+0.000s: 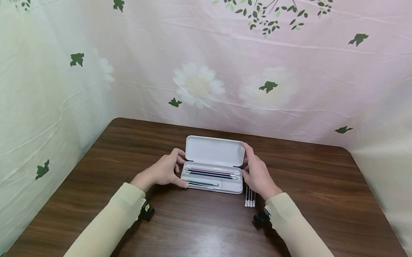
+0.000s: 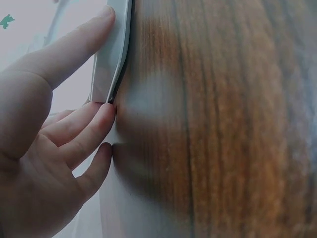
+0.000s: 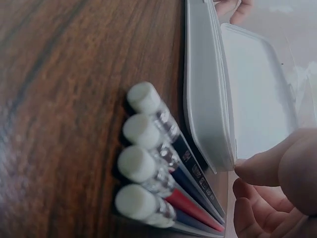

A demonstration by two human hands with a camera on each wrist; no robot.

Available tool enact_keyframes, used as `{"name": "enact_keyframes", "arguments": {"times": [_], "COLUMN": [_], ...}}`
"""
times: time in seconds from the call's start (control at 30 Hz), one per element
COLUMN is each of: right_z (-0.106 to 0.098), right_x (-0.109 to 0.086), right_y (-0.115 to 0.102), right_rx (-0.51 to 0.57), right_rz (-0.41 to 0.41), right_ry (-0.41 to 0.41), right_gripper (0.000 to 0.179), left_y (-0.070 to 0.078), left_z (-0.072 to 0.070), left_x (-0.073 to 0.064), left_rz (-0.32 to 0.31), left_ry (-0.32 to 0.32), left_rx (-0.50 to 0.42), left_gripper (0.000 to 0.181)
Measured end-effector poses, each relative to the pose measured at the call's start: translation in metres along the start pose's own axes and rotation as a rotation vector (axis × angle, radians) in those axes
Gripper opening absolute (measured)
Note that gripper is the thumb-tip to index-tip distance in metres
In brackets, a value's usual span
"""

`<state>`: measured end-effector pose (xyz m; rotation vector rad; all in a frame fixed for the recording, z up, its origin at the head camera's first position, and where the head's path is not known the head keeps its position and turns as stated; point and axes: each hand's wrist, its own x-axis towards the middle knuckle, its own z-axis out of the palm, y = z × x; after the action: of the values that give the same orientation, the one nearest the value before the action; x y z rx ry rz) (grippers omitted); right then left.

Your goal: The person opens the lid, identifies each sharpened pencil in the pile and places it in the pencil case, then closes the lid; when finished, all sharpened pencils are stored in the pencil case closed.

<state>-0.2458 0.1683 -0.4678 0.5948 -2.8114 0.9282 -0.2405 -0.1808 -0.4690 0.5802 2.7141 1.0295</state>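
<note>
A white pencil case (image 1: 232,186) lies open on the table, its lid (image 1: 214,151) tilted up at the back. Several pencils (image 1: 212,174) fill the rear compartment; a few more, greenish ones (image 1: 202,184), lie at the front left. My left hand (image 1: 162,169) holds the case's left end, thumb at the front corner and fingers along the side. At the right end, my right hand (image 1: 258,175) spans base and lid, its thumb by the base rim and index finger on the lid's upper corner. Several eraser-tipped pencils (image 3: 171,163) lie beside the case, partly under the right hand.
The dark wood-grain table (image 1: 193,230) extends around the case on all sides. Behind it hangs a pale curtain (image 1: 229,63) printed with leaves, birds and flowers, which also closes off the left and right. Both wrists wear small black cameras (image 1: 147,210).
</note>
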Motion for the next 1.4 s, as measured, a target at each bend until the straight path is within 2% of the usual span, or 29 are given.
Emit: {"name": "enact_keyframes", "arguments": {"times": [0.17, 0.43, 0.57, 0.7, 0.83, 1.03, 1.2, 1.4], "right_z": [-0.001, -0.003, -0.005, -0.009, -0.012, -0.019, -0.023, -0.022], "right_x": [0.000, -0.003, -0.008, -0.016, -0.025, -0.033, -0.039, -0.045], "right_y": [-0.002, -0.003, -0.002, 0.000, 0.000, -0.001, -0.002, -0.001], "right_rx": [-0.006, -0.031, 0.010, 0.038, 0.024, -0.006, -0.039, -0.059], "right_rz": [-0.012, -0.017, -0.052, -0.085, -0.108, -0.147, -0.172, -0.193], "right_ry": [0.022, 0.040, 0.045, 0.032, 0.010, -0.044, -0.105, -0.155], "right_gripper": [0.111, 0.096, 0.080, 0.053, 0.035, 0.041, 0.043, 0.049], "left_y": [0.000, 0.001, 0.000, 0.001, 0.002, 0.002, 0.002, 0.002], "left_z": [0.001, 0.000, -0.001, -0.002, -0.002, -0.003, -0.003, -0.004], "left_x": [0.001, 0.002, 0.003, 0.003, 0.001, 0.000, 0.000, 0.000], "left_rz": [0.003, 0.012, 0.010, 0.020, 0.020, 0.013, 0.039, 0.037], "left_ry": [0.012, -0.001, -0.004, -0.008, -0.016, -0.026, -0.042, -0.077], "left_rx": [0.007, 0.005, -0.001, -0.002, 0.009, 0.017, 0.011, 0.040], "left_gripper": [0.116, 0.116, 0.109, 0.100, 0.093, 0.090, 0.089, 0.096]}}
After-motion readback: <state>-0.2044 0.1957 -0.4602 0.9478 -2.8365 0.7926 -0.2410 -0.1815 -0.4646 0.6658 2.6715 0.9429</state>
